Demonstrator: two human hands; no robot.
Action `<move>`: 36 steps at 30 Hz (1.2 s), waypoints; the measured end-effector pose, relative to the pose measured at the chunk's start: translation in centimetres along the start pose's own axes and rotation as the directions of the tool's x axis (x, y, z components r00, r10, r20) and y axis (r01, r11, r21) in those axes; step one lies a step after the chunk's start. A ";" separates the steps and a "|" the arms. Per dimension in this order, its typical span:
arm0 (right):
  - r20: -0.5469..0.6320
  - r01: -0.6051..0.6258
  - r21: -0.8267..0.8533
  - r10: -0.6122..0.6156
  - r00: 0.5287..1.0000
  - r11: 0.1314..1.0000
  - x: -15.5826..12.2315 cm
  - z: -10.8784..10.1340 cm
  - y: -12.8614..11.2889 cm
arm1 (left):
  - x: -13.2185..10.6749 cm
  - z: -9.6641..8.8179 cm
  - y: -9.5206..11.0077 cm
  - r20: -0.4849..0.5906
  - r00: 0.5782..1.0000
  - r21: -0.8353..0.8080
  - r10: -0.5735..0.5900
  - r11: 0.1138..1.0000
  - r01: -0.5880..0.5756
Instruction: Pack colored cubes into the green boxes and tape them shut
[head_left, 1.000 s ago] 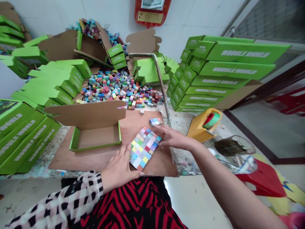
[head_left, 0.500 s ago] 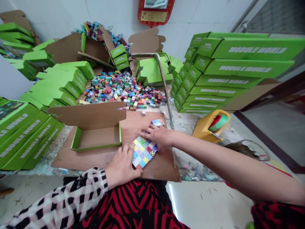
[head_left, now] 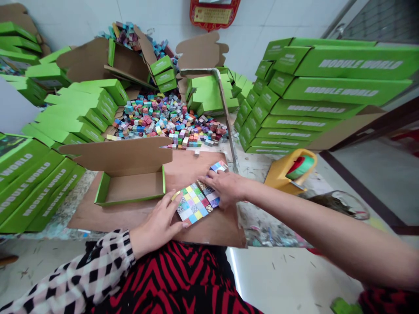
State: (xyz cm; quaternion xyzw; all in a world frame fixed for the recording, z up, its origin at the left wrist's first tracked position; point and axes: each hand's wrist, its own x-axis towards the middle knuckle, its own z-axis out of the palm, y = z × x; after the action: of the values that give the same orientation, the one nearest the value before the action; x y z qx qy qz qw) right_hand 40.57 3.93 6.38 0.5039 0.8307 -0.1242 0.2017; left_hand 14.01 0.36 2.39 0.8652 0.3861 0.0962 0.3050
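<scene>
A flat block of small coloured cubes lies on the brown board in front of me. My left hand presses against its near left edge, fingers stretched flat. My right hand rests on its far right edge, fingers laid over the cubes. Both hands squeeze the block between them. A short row of cubes sits just beyond my right hand. An open green box with its brown lid up stands to the left of the block.
A heap of loose coloured cubes lies behind the board. Stacks of green boxes rise on the right, with more green boxes on the left. A yellow tape holder stands at the right. A metal bar leans by the heap.
My right hand has slid from the block's far corner onto its right edge. My left hand has shifted left along the near edge. The block has turned slightly and moved left.
</scene>
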 end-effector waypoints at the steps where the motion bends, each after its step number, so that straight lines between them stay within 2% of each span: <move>1: 0.001 -0.005 0.012 0.005 1.000 1.000 -0.1 -0.1 0.2 | -0.6 -0.5 -0.2 -0.030 0.999 -0.017 0.044 0.999 -0.045; 4: -0.009 -0.036 0.057 0.036 0.999 0.998 -0.5 -0.8 0.7 | -2.5 -2.6 -0.7 -0.116 0.979 -0.020 0.167 0.985 -0.170; 6: -0.028 -0.047 0.100 0.050 0.998 0.994 -0.7 -1.5 1.0 | -3.6 -4.1 -1.4 -0.232 0.950 0.043 0.207 0.978 -0.202; 8: -0.042 -0.043 0.140 0.049 0.998 0.989 -0.7 -2.4 1.0 | -4.6 -5.3 -2.7 -0.353 0.913 0.145 0.206 0.976 -0.164; 10: -0.057 -0.031 0.166 0.041 0.998 0.986 -0.5 -3.3 0.8 | -5.3 -6.1 -4.4 -0.438 0.880 0.251 0.184 0.965 -0.077; 13: -0.105 0.004 0.165 0.014 0.994 0.986 0.1 -4.1 0.2 | -6.1 -6.5 -6.4 -0.505 0.849 0.334 0.157 0.942 0.024; 16: -0.106 0.012 0.064 -0.005 0.994 0.998 0.9 -4.1 -0.2 | -6.9 -6.1 -6.8 -0.522 0.838 0.324 0.160 0.946 0.021; 19: -0.085 -0.023 -0.058 0.018 0.996 0.998 1.6 -3.6 -0.4 | -7.2 -4.9 -5.8 -0.461 0.865 0.240 0.200 0.966 -0.095; 21: -0.099 -0.031 -0.080 0.023 0.995 0.996 2.1 -3.3 -0.4 | -6.8 -3.8 -4.7 -0.340 0.915 0.142 0.216 0.974 -0.177; 23: -0.121 -0.023 -0.087 0.012 0.993 0.996 2.7 -3.2 -0.5 | -5.8 -2.7 -3.5 -0.188 0.962 0.034 0.197 0.980 -0.194; 25: -0.146 -0.002 -0.114 -0.014 0.989 0.993 3.6 -3.1 -0.7 | -4.5 -1.6 -2.6 -0.084 0.986 -0.061 0.142 0.987 -0.148; 27: -0.150 0.021 -0.156 -0.045 0.988 0.987 4.5 -3.2 -0.8 | -3.2 -0.6 -2.0 -0.025 0.997 -0.123 0.078 0.989 -0.080; 31: -0.097 -0.001 -0.156 -0.015 0.995 0.988 5.6 -3.3 -0.5 | -1.4 1.3 -1.5 0.056 0.998 -0.118 -0.042 0.992 0.048; 33: -0.128 -0.020 -0.119 0.004 0.992 0.993 5.2 -3.4 -0.4 | -0.7 2.0 -1.4 0.071 0.994 -0.100 -0.081 0.991 0.088; 36: -0.199 -0.003 -0.065 -0.010 0.980 0.998 3.0 -3.6 -0.8 | 0.1 2.6 -1.0 0.054 0.992 -0.097 -0.115 0.988 0.120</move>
State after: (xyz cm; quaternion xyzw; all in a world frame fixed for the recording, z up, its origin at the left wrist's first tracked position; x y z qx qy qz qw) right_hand 37.89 7.40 8.20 0.5054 0.8512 -0.0465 0.1334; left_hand 14.50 -0.24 -0.28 0.8268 0.4236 0.0761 0.3623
